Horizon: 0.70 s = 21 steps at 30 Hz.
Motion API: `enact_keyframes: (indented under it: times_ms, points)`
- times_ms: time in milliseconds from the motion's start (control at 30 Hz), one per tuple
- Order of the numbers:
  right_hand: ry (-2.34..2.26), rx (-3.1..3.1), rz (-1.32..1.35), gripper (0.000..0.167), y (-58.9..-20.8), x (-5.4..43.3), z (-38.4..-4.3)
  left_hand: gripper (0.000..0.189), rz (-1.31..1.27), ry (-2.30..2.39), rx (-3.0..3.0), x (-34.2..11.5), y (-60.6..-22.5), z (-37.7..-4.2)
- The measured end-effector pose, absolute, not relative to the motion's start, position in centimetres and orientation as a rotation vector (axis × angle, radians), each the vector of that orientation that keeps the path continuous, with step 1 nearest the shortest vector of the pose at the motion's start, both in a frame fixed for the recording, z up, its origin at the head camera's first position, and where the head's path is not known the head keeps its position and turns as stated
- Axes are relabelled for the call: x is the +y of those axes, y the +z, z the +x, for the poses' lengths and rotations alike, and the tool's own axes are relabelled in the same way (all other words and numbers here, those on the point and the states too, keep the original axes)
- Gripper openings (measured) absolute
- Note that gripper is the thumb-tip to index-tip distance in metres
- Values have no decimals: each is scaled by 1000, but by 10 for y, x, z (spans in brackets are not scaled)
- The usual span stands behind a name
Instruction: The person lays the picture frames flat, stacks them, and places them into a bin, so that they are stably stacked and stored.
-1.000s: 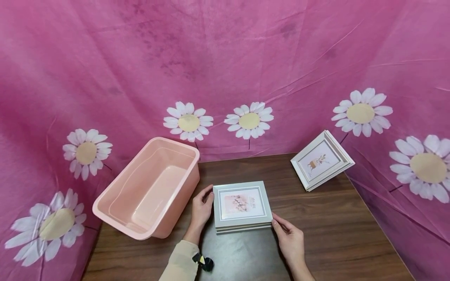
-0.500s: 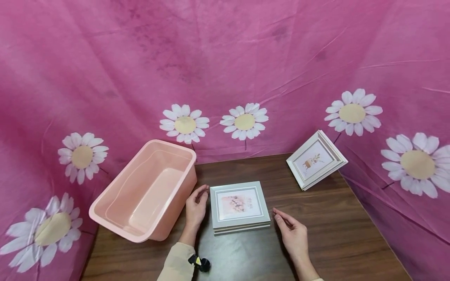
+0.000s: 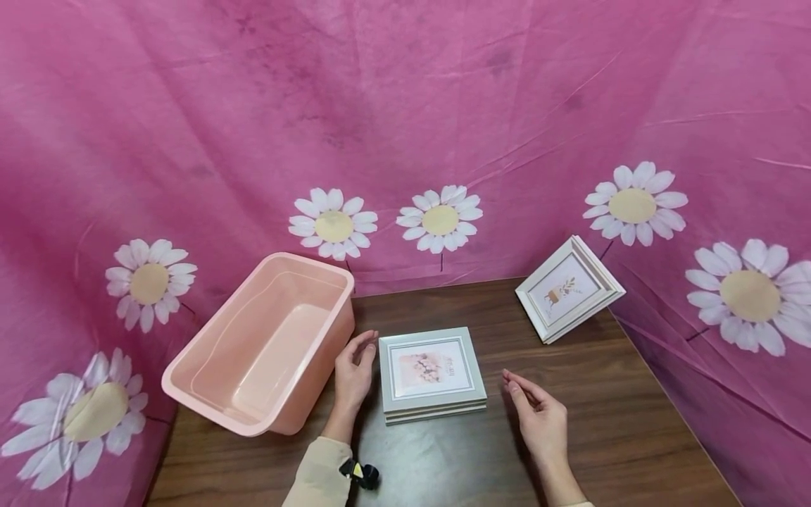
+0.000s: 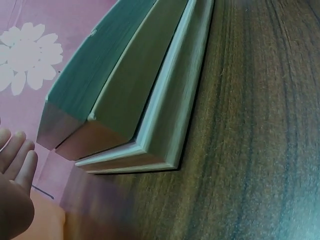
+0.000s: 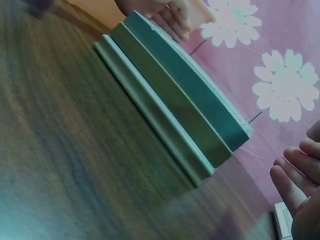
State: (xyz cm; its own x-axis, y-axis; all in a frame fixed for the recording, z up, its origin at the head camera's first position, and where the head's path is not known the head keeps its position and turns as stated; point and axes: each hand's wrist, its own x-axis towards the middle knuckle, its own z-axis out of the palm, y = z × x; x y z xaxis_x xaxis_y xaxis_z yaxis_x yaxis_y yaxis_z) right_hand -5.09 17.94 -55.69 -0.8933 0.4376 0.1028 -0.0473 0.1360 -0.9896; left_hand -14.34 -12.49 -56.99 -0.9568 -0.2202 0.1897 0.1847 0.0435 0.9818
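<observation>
Pink daisy backdrop (image 3: 405, 105) hung behind the wood-grain table (image 3: 621, 415). Pink bin (image 3: 313, 380) sat at table left. Stack of three picture frames (image 3: 433, 370) lay flat mid-table, right of the bin, pink floral print face up on top. White frame (image 3: 564, 292) stood tilted near the far right, leafy print showing. Right hand (image 3: 543, 422) was apart from the stack's right side, fingers free, thumb gap narrow. Left hand (image 3: 353, 370) was between bin and stack, fingers loosely extended and free, just beside the stack's far left corner; couldn't tell if touching. Black wrist device (image 3: 361, 473) sat against the cream sleeve (image 3: 319, 468)
</observation>
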Motion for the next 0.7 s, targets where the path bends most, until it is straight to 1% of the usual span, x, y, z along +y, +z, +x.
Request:
enact_keyframes:
  times_ms: [500, 700]
  points:
    - [1772, -1936, -296, 18, -540, 208, -67, 25, -131, -1955, -2047, -119, -553, -142]
    - [1774, -1869, -264, 19, -529, 221, -77, 27, -154, -1966, -2088, -112, -545, -143]
